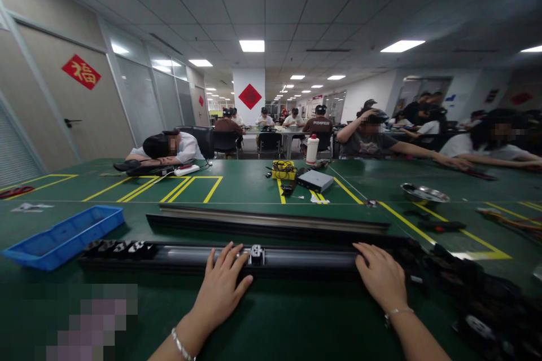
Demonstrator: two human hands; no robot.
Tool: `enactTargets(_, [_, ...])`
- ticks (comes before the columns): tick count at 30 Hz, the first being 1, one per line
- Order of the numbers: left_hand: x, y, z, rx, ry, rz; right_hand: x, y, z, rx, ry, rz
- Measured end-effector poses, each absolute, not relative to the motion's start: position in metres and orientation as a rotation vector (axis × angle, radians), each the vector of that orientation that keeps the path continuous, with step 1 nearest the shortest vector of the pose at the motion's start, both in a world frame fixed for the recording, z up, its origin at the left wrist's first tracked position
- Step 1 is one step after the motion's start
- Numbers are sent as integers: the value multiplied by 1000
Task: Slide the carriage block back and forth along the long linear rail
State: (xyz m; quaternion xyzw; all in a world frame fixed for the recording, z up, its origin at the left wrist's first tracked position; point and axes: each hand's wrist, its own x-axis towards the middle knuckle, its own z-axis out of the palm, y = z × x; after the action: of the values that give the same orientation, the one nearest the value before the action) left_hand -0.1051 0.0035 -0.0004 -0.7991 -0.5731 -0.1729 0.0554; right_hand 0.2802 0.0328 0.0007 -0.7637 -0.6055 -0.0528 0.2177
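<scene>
A long black channel-shaped rail (195,256) with a shiny grey inner surface lies across the table in front of me. My left hand (224,282) rests on its near edge, fingers spread, just left of a small black-and-white block (256,255) sitting in the channel. On the rail's right part lies my right hand (383,276), its fingers stretched out over the channel. Neither hand holds anything that I can see. Several small black-and-white pieces (121,247) sit in the left end of the rail.
Behind it lies a second long rail (271,221). A blue tray (68,237) stands left; dark parts (478,293) are heaped right. Farther back are a metal bowl (424,194), a grey box (315,181), a yellow box (284,170) and a white bottle (312,150). People sit around.
</scene>
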Motion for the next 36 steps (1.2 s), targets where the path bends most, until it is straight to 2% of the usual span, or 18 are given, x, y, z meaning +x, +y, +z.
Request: enactTargets(36, [-78,-2,5,-2467,-1736,-426,276,31,3,-2123,-1686,-167])
